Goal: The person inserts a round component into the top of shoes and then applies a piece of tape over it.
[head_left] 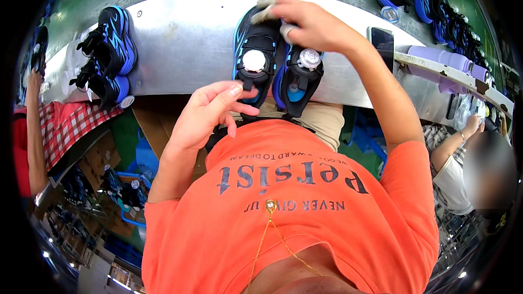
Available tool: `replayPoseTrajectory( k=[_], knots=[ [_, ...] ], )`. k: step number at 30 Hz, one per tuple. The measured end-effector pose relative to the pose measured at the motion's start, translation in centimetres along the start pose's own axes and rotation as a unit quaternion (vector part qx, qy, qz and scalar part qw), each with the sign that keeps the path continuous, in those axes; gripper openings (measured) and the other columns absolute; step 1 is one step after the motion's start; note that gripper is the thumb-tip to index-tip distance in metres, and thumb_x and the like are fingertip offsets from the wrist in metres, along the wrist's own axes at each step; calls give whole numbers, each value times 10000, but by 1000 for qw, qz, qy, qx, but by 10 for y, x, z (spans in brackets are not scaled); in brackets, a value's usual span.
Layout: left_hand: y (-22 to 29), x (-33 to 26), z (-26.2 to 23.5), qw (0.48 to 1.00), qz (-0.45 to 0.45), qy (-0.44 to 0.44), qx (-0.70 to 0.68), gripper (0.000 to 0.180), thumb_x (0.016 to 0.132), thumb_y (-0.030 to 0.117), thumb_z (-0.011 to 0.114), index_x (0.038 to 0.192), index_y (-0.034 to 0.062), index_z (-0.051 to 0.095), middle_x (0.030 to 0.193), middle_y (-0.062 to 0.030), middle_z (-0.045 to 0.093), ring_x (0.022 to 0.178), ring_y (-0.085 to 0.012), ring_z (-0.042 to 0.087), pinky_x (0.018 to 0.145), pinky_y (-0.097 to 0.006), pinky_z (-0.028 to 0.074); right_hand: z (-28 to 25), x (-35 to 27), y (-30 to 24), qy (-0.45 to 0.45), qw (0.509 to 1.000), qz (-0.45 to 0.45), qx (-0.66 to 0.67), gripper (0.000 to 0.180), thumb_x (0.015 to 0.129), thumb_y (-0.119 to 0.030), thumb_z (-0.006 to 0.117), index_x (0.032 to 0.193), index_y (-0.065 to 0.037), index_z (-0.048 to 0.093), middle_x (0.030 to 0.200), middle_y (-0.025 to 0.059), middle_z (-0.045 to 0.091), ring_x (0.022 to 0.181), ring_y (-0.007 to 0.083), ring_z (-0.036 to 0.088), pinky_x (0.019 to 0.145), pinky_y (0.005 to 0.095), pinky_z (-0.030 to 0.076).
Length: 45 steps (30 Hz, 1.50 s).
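Figure: wiping a pair of shoes at the metal desk (190,38). My right hand (313,24) reaches over the two black-and-blue shoes (275,68) that lie side by side at the near edge of the desk, toes pointing away from me; its fingers are curled closed on a small pale cloth (267,12), pressed to the toe of the left-hand shoe. My left hand (204,114) hangs just below the heels, fingers loosely half-open and holding nothing, the fingertips near the left shoe's heel without clearly touching it. I judge the step in hand to be cleaning the uppers; the next move would call for steadying a shoe with the free hand while the cloth works round the toe (light pressure, since the cloth is soft). The uppers look matt and synthetic with glossy blue streaks; each carries a round white dial on the tongue. The desk is dull, smooth sheet metal, curved by the lens. Another pair of shoes (109,54) stands well apart at the left, and a dark phone (382,42) leans at the right.
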<state>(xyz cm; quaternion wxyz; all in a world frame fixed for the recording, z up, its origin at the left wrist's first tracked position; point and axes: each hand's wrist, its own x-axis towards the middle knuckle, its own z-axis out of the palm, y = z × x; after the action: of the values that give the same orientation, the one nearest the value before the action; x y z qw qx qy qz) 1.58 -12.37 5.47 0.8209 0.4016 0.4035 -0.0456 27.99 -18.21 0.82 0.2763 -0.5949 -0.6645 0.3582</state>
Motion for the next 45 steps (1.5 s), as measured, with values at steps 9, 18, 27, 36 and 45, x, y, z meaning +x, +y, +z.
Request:
replayPoseTrajectory(
  k=[9,18,27,36,45],
  knots=[
    [-14,11,10,990,10,17,-137,319,940,176,542,1154,-59,558,1084,-162,631,960,-218,650,599,-253,504,18,7,-64,-44,993,111,1,357,717,-256,686,1049,-124,671,903,135,530,862,316,578,761,373,476],
    [-10,18,18,991,-6,65,-113,312,939,152,523,1139,-86,553,1093,-157,622,1025,-272,639,663,-283,556,27,22,-63,-49,995,87,12,310,652,-127,656,952,-51,639,880,138,549,846,313,568,735,367,466],
    [-13,19,13,992,-4,54,-116,314,941,159,522,1145,-76,559,1088,-158,628,1008,-273,647,718,-297,568,25,26,-65,-81,990,105,44,353,638,-121,671,980,-43,629,893,142,545,840,317,567,740,367,468],
    [-13,19,5,991,-1,50,-125,280,935,160,536,1101,-62,579,1046,-158,647,982,-254,659,707,-287,570,24,18,-73,-47,989,138,-33,332,700,-165,656,1011,-59,615,937,146,567,869,320,585,728,387,480],
    [-16,17,1,991,-5,45,-128,267,929,161,545,1085,-53,589,1061,-161,647,972,-249,662,713,-292,567,18,10,-72,-41,997,65,33,315,709,-78,637,1023,-85,643,873,110,586,849,303,585,741,375,484]
  ],
)
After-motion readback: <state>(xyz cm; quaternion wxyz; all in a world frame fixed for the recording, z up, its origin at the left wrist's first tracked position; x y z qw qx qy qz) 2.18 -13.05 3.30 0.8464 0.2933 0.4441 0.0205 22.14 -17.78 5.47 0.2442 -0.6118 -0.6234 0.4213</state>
